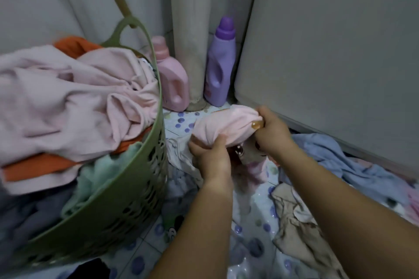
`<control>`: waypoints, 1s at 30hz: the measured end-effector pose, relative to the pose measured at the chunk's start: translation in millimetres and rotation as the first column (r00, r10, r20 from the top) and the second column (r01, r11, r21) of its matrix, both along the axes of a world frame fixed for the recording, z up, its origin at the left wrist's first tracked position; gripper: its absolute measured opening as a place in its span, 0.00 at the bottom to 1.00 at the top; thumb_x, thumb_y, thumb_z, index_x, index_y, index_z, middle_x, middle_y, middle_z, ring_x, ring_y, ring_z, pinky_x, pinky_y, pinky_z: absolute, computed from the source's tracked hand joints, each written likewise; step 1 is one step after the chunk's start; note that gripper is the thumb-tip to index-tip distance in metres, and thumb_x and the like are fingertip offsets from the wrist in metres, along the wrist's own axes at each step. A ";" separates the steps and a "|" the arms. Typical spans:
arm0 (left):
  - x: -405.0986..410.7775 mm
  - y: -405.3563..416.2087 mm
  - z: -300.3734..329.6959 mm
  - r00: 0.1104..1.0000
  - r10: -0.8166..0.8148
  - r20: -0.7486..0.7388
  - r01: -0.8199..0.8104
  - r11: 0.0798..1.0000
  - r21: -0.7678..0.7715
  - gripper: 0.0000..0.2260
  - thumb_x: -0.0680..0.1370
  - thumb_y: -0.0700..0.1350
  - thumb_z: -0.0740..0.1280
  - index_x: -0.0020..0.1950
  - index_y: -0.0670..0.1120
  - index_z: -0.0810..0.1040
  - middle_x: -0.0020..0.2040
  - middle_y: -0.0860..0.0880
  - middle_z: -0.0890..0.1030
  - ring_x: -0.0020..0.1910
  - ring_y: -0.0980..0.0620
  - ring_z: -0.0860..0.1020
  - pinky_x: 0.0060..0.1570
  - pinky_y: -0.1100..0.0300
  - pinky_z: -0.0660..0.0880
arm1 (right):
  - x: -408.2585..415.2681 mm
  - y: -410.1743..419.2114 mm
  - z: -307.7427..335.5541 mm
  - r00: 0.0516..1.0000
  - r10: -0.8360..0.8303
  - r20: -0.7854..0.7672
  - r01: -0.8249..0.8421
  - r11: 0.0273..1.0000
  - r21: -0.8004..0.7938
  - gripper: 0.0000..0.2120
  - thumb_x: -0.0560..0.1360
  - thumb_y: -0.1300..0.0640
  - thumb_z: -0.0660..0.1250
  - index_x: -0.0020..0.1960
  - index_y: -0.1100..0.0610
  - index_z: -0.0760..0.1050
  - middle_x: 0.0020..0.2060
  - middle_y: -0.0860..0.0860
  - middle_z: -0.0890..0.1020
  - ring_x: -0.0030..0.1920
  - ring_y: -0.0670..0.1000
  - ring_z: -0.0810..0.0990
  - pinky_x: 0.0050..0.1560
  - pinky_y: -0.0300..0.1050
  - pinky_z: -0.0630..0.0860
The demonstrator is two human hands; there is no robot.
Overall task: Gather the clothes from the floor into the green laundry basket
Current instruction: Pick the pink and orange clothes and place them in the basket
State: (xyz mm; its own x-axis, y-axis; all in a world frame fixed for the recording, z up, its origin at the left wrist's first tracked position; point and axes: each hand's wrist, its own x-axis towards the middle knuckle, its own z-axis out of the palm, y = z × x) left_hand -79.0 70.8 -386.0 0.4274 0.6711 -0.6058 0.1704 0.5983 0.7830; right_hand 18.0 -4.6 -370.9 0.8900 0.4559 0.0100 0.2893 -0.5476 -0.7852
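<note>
The green laundry basket [140,179] stands at the left, heaped with pink, orange, mint and grey clothes. Just right of it, above the floor, both hands hold a bunched pink garment [224,125]. My left hand [210,154] grips its near left end from below, and my right hand [273,133] grips its right end. A printed part of the garment hangs down between the hands. On the floor lie a blue cloth [353,165], a beige garment [301,229] and a whitish garment [181,154].
A pink detergent bottle [172,79] and a purple bottle [221,63] stand in the corner beside a pale post. A grey appliance side [328,52] rises at the right. The tiled floor [179,120] has blue dots.
</note>
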 end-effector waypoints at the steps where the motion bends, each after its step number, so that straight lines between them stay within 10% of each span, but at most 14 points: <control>1: -6.1 -1.2 12.1 0.999 -0.029 0.022 0.028 0.999 0.041 0.39 0.74 0.50 0.69 0.78 0.55 0.49 0.75 0.44 0.63 0.69 0.43 0.68 0.68 0.49 0.68 | -6.4 -2.4 14.0 1.000 -0.020 -0.010 0.021 0.995 0.093 0.10 0.72 0.65 0.58 0.42 0.51 0.71 0.34 0.51 0.75 0.36 0.50 0.71 0.37 0.40 0.65; 9: -56.9 19.2 117.7 0.958 -0.175 0.228 0.101 0.948 0.301 0.52 0.49 0.72 0.73 0.72 0.66 0.60 0.74 0.52 0.65 0.70 0.45 0.69 0.67 0.42 0.69 | -56.2 7.3 125.5 1.000 -0.002 -0.029 0.018 0.834 0.551 0.17 0.73 0.71 0.62 0.41 0.48 0.70 0.38 0.50 0.78 0.40 0.48 0.73 0.40 0.44 0.71; 18: -113.1 63.7 225.5 0.896 -0.113 0.430 -0.054 0.932 0.358 0.37 0.58 0.72 0.66 0.62 0.53 0.76 0.55 0.45 0.83 0.51 0.41 0.82 0.50 0.37 0.79 | -131.7 74.7 238.0 0.977 0.142 0.156 -0.211 0.670 0.712 0.17 0.72 0.67 0.63 0.40 0.44 0.70 0.41 0.52 0.80 0.43 0.50 0.77 0.48 0.57 0.79; 26: -185.6 139.7 232.5 0.853 0.219 0.474 -0.394 0.865 0.311 0.17 0.70 0.62 0.65 0.52 0.52 0.78 0.51 0.45 0.83 0.49 0.42 0.82 0.51 0.42 0.79 | -202.1 167.0 246.2 0.912 0.340 0.231 -0.409 0.696 0.591 0.11 0.72 0.66 0.63 0.45 0.50 0.69 0.41 0.53 0.79 0.44 0.52 0.77 0.46 0.52 0.77; 30: -214.9 178.9 205.9 0.779 0.549 0.303 -0.614 0.766 0.190 0.29 0.64 0.53 0.67 0.65 0.47 0.72 0.61 0.41 0.78 0.54 0.39 0.80 0.54 0.41 0.78 | -222.6 192.7 207.7 0.770 0.597 0.228 -0.637 0.743 0.204 0.15 0.71 0.60 0.68 0.57 0.57 0.73 0.48 0.53 0.79 0.48 0.50 0.75 0.48 0.43 0.72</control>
